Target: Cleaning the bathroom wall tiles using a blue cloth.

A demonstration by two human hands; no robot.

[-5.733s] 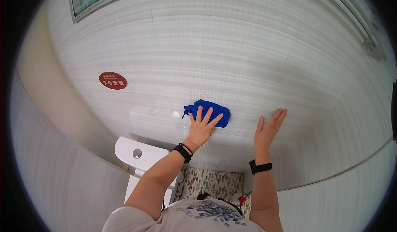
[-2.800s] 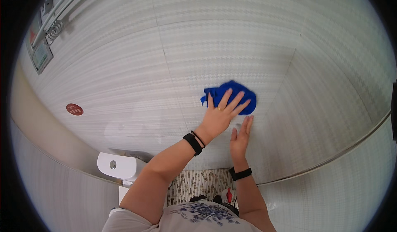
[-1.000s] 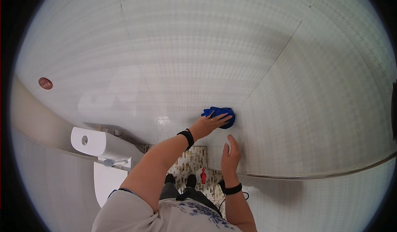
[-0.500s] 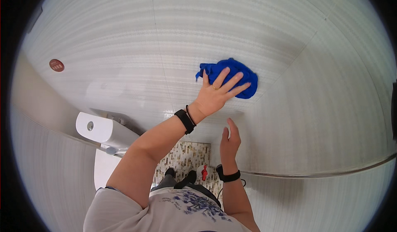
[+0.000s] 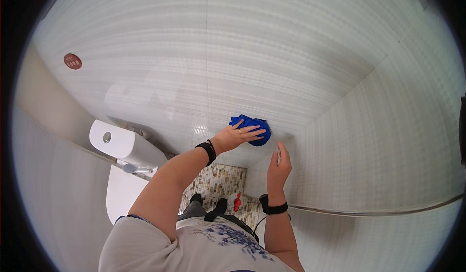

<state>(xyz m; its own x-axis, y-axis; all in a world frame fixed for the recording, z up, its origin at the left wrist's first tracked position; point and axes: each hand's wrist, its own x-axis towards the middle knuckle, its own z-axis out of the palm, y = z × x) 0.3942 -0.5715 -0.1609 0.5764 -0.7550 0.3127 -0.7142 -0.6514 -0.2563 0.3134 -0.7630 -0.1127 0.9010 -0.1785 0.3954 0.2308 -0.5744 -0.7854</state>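
My left hand (image 5: 234,137) presses a crumpled blue cloth (image 5: 257,135) against the pale striped wall (image 5: 272,53), low down and near the corner. Its fingers lie stretched over the cloth, a ring on one of them, and the palm side is hidden. Raised to the right of the cloth and apart from it, my right hand (image 5: 278,171) holds nothing. The thumb and fingers of that hand stand apart. A black band circles each wrist.
A white toilet (image 5: 126,143) stands to the left. A round brown-red sticker (image 5: 73,61) is on the far wall. A metal rail (image 5: 378,212) runs along the right side. By my feet on the mosaic floor (image 5: 216,177) is a red-and-white object (image 5: 237,202).
My left hand has slid the blue cloth down the wall and a little to the left. My right hand has shifted slightly to the right, still holding nothing.
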